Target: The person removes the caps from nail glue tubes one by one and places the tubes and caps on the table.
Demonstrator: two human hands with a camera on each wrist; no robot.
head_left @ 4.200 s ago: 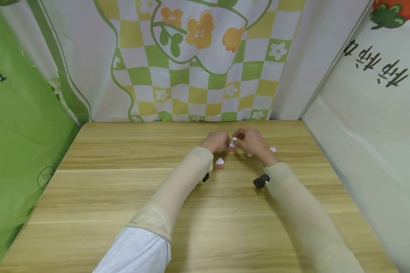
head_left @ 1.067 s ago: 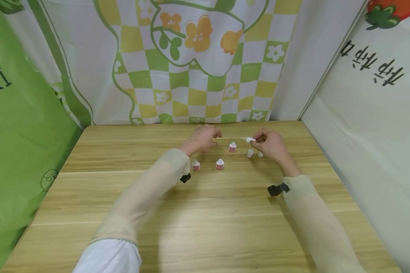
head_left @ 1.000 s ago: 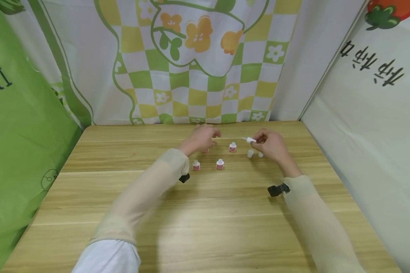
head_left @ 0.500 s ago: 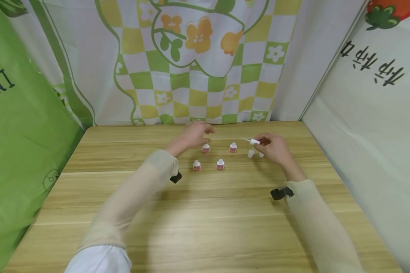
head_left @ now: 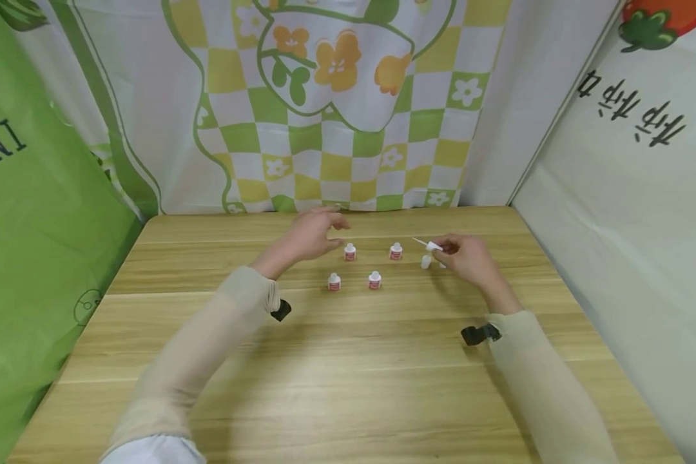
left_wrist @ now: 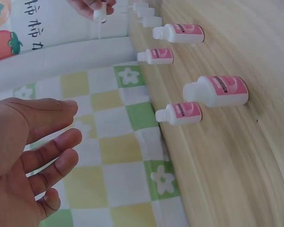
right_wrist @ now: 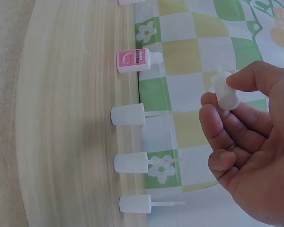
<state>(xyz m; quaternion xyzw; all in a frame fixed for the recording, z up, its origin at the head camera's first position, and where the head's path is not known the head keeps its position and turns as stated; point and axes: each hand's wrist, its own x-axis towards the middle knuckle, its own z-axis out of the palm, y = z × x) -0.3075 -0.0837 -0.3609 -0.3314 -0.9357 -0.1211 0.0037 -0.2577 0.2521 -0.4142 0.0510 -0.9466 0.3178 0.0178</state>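
My right hand (head_left: 468,256) pinches a white brush cap (right_wrist: 226,92) between thumb and fingers, held in the air with its thin brush (head_left: 420,241) pointing left. In the head view my left hand (head_left: 310,237) is held above the table with relaxed fingers and nothing in it. Its thumb is near the back left bottle (head_left: 350,252). Several small white bottles with pink labels stand upright with bare necks, among them the back right bottle (head_left: 396,252), the front left bottle (head_left: 334,283) and the front right bottle (head_left: 374,281).
Three more white brush caps stand brush-up in a row by my right hand: a near one (right_wrist: 128,114), a middle one (right_wrist: 131,162) and a far one (right_wrist: 135,204). A checked curtain (head_left: 336,161) hangs behind the wooden table (head_left: 348,386).
Earlier both hands were at the back right bottle; its cap has since come off. My left hand has drawn away leftward, and my right hand has moved right and slightly nearer with the brush cap.
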